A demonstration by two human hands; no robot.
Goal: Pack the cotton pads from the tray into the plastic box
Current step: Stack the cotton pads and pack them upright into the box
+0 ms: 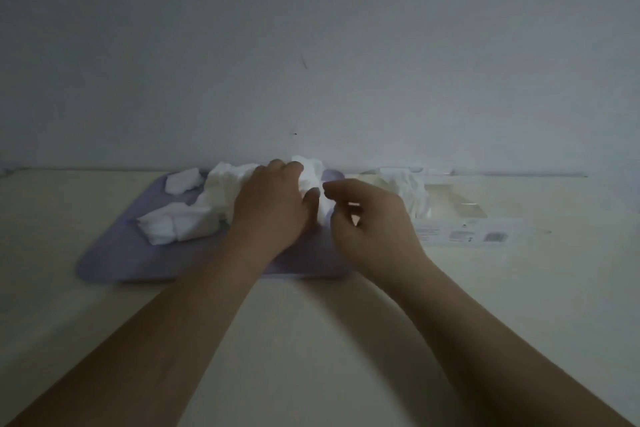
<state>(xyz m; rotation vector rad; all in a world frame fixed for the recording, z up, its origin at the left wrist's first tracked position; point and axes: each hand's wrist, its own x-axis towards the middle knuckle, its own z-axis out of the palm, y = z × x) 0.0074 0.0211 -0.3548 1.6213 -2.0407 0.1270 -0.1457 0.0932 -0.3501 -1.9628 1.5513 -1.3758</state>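
Observation:
A lilac tray (114, 260) lies on the table against the wall, with white cotton pads (176, 222) heaped on its left and back. My left hand (270, 204) rests over the tray's middle, its fingers closed around a bunch of pads (311, 173). My right hand (370, 218) hovers at the tray's right end, fingers curled and pinching the same bunch from the right. The clear plastic box (467, 215) stands just right of the tray, with some pads (408, 187) inside at its left end.
A pale table (311, 322) runs under both forearms. A plain grey wall (311, 45) rises directly behind the tray and box. The scene is dim.

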